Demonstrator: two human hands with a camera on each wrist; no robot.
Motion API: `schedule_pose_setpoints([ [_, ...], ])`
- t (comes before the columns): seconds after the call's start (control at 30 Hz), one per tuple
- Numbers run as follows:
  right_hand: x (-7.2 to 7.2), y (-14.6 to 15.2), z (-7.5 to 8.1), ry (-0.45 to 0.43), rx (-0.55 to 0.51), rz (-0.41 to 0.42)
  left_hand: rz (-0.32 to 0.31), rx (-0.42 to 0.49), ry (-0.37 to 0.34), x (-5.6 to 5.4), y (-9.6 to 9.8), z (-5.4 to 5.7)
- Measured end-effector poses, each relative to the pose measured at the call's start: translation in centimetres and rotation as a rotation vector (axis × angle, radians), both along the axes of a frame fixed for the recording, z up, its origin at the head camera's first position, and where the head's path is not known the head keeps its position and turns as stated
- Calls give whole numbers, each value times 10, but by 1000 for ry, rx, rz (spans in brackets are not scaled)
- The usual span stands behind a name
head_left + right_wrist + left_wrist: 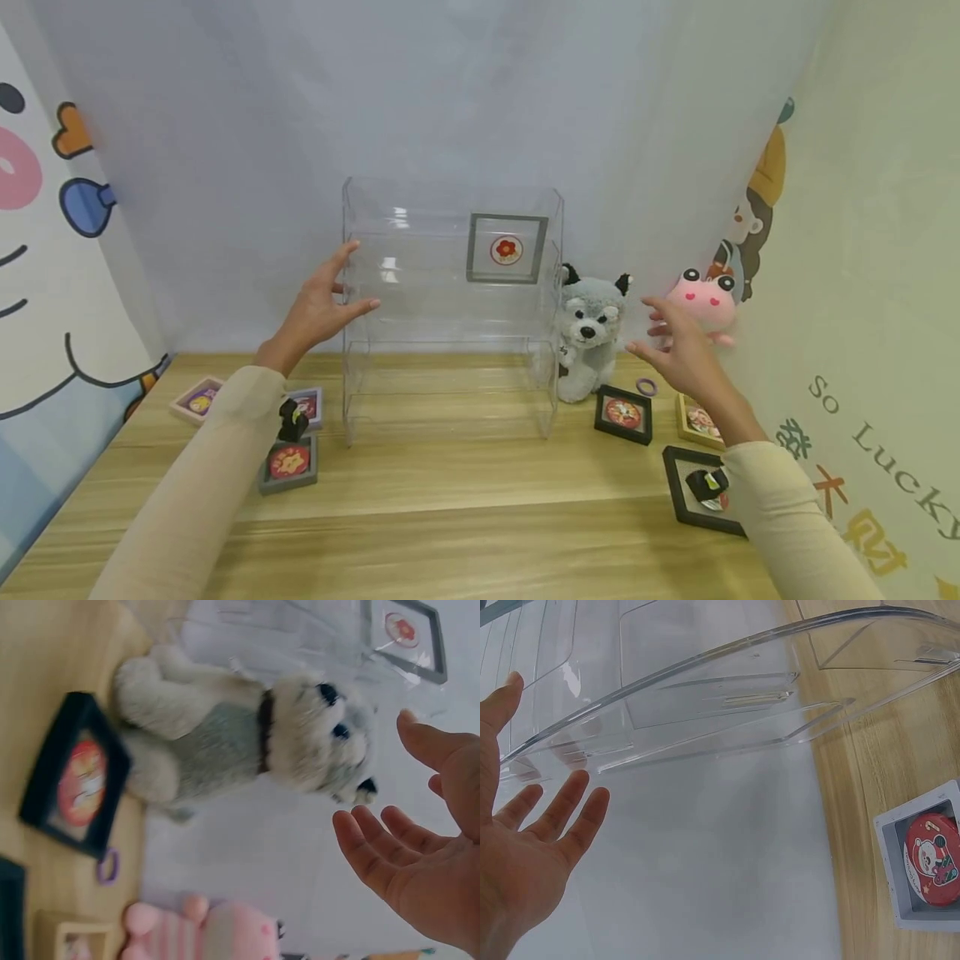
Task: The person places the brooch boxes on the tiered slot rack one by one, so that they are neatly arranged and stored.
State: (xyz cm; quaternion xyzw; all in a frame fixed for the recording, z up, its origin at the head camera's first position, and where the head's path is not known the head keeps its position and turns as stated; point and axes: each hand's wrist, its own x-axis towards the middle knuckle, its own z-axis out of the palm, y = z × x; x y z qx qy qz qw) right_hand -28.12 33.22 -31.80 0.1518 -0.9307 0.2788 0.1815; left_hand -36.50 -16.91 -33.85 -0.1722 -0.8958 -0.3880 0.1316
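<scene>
A clear acrylic tiered rack point(450, 337) stands against the white backdrop. On its upper right tier is a grey square frame point(507, 250) with a red flower badge. My left hand point(315, 307) is at the rack's left side, thumb and fingers spread apart; whether the fingertips touch the acrylic I cannot tell. Held in the air right of the rack, my right hand point(686, 354) has its fingers loosely extended and nothing in its grasp. It is nearest to a grey husky plush point(588, 333), seen sideways in the right wrist view, and a pink plush point(701, 302) with big eyes.
Left of the rack lie a grey frame point(289, 463), a lilac frame point(312, 407) and a pale frame point(199, 400). To the right are two black frames, a small one point(624, 414) and a larger one point(678, 483), a yellow frame point(699, 422) and a purple ring point(647, 387).
</scene>
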Motion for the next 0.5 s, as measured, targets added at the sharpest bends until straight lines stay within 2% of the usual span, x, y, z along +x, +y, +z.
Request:
schedule_pose_setpoints([
  [0.17, 18, 27, -28, -46, -57, 15, 0, 8, -5, 0, -1, 1],
  [0.27, 30, 42, -44, -89, -55, 12, 5, 9, -9, 0, -1, 0],
  [0.5, 55, 75, -78, -159, 51, -43, 8, 10, -15, -1, 0, -1],
])
